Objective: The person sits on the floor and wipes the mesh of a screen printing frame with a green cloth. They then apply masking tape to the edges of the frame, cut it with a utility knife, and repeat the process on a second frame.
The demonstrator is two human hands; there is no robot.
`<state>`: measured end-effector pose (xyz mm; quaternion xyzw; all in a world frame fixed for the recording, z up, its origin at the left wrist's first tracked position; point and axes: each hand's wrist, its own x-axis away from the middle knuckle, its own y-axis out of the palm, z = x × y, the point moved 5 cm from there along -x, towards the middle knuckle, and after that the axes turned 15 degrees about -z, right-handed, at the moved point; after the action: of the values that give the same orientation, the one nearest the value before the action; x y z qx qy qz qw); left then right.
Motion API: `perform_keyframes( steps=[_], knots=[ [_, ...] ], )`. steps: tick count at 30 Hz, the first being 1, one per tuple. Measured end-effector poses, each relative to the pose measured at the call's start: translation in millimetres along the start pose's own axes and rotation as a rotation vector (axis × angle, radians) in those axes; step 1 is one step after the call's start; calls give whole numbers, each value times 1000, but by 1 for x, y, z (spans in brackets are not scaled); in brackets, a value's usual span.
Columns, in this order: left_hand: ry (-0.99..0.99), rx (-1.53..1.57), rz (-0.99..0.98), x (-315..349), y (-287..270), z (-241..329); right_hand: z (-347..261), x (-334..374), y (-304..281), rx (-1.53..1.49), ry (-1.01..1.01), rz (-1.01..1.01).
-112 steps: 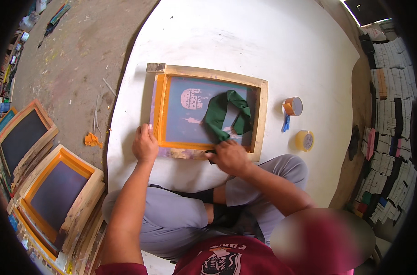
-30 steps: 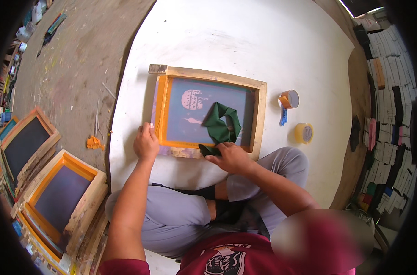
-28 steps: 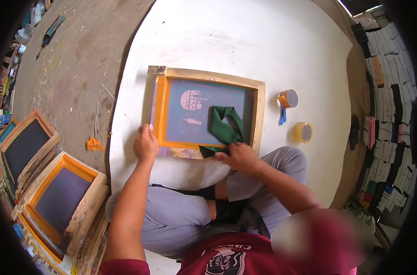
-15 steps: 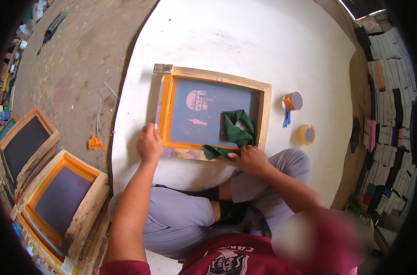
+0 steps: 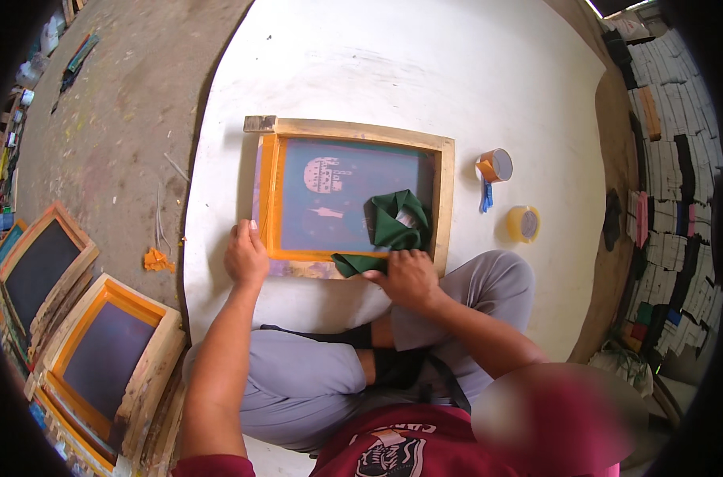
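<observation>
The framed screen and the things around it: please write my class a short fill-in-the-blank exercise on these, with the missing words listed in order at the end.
1. The right hand grips a cloth coloured dark ____.
2. The left hand holds the framed screen near its lower ____ corner.
3. The sheet beneath the framed screen is coloured ____.
4. In the picture, the yellowish tape roll lies to the ____ of the framed screen.

Missing words: green; left; white; right.

I wear a maroon T-shirt (image 5: pixel 450 442), short-sleeved, with a black-and-white shoe print (image 5: pixel 390 458) and white lettering (image 5: pixel 401 430) across its front, grey trousers (image 5: pixel 306 370) and black footwear (image 5: pixel 396 364).
</observation>
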<state>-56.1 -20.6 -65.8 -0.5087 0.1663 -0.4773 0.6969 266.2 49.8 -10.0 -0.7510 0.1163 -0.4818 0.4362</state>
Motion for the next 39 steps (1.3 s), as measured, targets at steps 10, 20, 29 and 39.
perform_keyframes(
  steps=[10,20,29,39],
  knots=[
    [0,19,-40,1,-2,-2,25,3,-24,61,-191,94],
    [-15,14,-34,-1,0,-1,40,14,-16,-89,-148,-44],
    [-76,10,-109,-1,6,-7,-103,-41,-7,-375,-396,72],
    [-23,-4,-68,0,0,2,-96,-54,-7,-615,-326,-210]
  ],
)
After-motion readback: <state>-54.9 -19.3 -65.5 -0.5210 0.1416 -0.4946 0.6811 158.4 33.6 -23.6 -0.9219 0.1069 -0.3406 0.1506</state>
